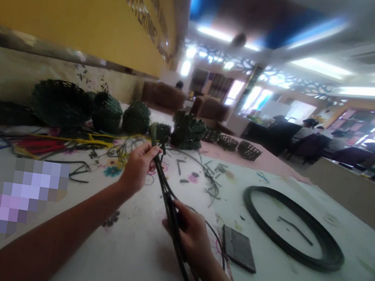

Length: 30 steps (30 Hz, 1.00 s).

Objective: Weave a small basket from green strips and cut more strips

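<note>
Dark green flat strips (162, 170) run in a narrow bundle from above my left hand down toward the bottom edge. My left hand (138, 166) pinches the bundle near its upper end, where a lighter green piece (154, 135) sticks up past the fingers. Lower down, my right hand (192, 232) is closed around the same strips. A dark, thicker part shows by its fingers, and I cannot tell whether it is a separate tool. One loose strip curves away to the right of that hand. Beside it lies a dark grey rectangular block (239, 248).
A large coil of dark green strip (295, 228) lies on the right of the table. Woven green baskets (62, 103) line the back. Red strips (42, 144), yellow strips and cut scraps lie at left. People sit in the far background.
</note>
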Each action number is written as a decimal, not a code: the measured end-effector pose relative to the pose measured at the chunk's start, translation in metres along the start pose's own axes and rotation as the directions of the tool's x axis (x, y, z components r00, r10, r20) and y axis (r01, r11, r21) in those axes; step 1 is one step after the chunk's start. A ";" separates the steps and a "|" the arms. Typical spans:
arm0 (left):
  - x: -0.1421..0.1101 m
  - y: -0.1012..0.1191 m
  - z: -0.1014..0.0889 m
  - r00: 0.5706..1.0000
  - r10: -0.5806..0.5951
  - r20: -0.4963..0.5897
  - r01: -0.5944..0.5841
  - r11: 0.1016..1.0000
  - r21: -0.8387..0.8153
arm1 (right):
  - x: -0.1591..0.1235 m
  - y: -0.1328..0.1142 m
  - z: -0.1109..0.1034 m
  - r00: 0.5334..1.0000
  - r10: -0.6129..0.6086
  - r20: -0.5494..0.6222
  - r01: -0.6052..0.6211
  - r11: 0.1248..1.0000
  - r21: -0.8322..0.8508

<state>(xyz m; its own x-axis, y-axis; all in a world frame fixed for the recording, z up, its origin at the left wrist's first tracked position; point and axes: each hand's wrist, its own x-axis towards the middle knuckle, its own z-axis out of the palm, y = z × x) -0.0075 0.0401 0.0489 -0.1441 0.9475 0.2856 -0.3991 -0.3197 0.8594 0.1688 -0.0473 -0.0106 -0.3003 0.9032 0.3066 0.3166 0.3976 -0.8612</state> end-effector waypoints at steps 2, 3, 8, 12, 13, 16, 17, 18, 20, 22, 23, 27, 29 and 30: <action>0.004 0.001 -0.002 0.999 -0.033 0.004 0.033 0.999 -0.026 | -0.001 -0.004 -0.001 1.000 0.004 0.007 -0.004 1.000 -0.004; 0.006 0.002 -0.004 0.999 -0.051 0.002 0.051 0.997 -0.051 | -0.001 -0.005 0.000 1.000 0.011 0.012 -0.011 1.000 -0.003; 0.015 0.009 -0.011 0.997 -0.079 0.014 0.080 0.988 -0.131 | -0.001 0.004 0.004 0.999 0.038 0.003 -0.038 0.999 0.022; 0.006 0.004 -0.007 0.999 -0.001 0.033 0.003 0.997 -0.081 | 0.000 0.012 0.007 0.998 0.053 -0.045 -0.050 0.997 0.050; 0.003 0.002 -0.005 0.999 0.005 0.048 -0.002 0.998 -0.062 | 0.001 0.013 0.007 0.997 0.051 -0.061 -0.049 0.998 0.046; -0.004 -0.004 -0.001 0.996 -0.001 0.087 0.004 1.000 -0.027 | 0.002 0.014 0.005 0.996 0.037 -0.081 -0.034 0.999 0.027; -0.005 -0.006 -0.001 0.996 0.000 0.086 0.001 1.000 -0.021 | 0.002 0.013 0.005 0.997 0.034 -0.075 -0.032 0.999 0.026; -0.005 -0.006 0.000 0.997 0.005 0.078 -0.004 1.000 -0.015 | 0.002 0.012 0.004 0.997 0.033 -0.069 -0.031 0.999 0.029; -0.006 -0.006 0.000 0.998 0.012 0.055 -0.012 1.000 -0.006 | 0.001 0.010 0.004 0.998 0.039 -0.050 -0.037 0.998 0.041; -0.006 -0.007 0.000 0.999 0.006 0.039 -0.005 1.000 -0.007 | -0.001 0.006 0.004 0.999 0.047 -0.025 -0.046 0.998 0.052; -0.006 -0.007 0.000 0.999 -0.002 0.034 0.003 1.000 -0.012 | -0.002 0.003 0.005 0.999 0.050 -0.016 -0.049 0.997 0.052; -0.002 -0.007 -0.002 0.999 -0.032 0.031 0.034 0.998 -0.054 | -0.004 -0.006 0.004 0.998 0.060 -0.007 -0.059 0.998 0.035; 0.002 -0.005 -0.005 0.998 -0.063 0.007 0.063 0.995 -0.076 | -0.004 -0.007 0.004 0.998 0.061 0.008 -0.061 0.997 0.035; 0.005 -0.003 -0.007 0.997 -0.078 -0.007 0.077 0.993 -0.087 | -0.004 -0.006 0.005 0.998 0.063 0.018 -0.064 0.997 0.038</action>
<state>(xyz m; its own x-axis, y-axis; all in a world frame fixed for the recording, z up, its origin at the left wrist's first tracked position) -0.0130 0.0458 0.0449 -0.1192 0.9694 0.2144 -0.4864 -0.2453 0.8386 0.1638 -0.0535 -0.0087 -0.2960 0.9234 0.2443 0.3011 0.3329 -0.8936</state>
